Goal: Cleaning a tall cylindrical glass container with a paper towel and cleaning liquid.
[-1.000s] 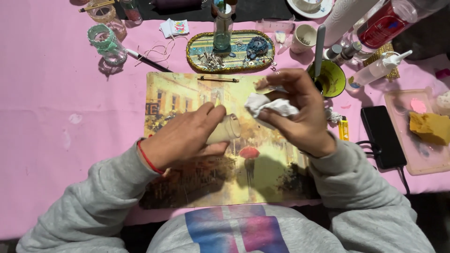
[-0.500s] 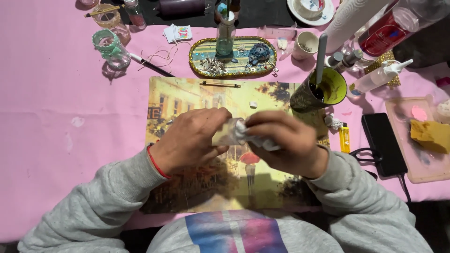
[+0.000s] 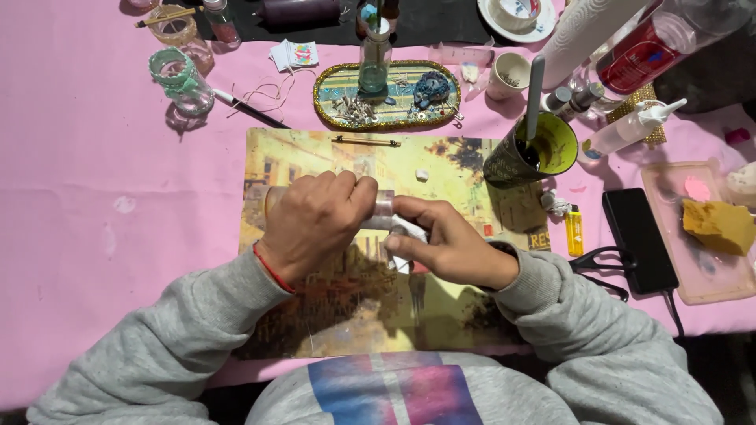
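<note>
Both hands together over painted street-scene placemat [image 3: 315, 157]: left hand [image 3: 315, 224] now clamped round small clear glass jar [image 3: 383, 206], lying sideways; right hand [image 3: 449, 244], lowered from a second ago, presses crumpled white tissue [image 3: 409, 232] at jar mouth. Wiping looks underway.

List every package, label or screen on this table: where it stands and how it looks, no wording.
Clear bottle with red label: top right corner, lying tilted.
Small white card packet with coloured dots: top centre-left, on the pink cloth.
Black phone, screen dark: right of the picture mat, flat, cable attached.
Yellow lighter with small label: between the mat and the phone.
</note>
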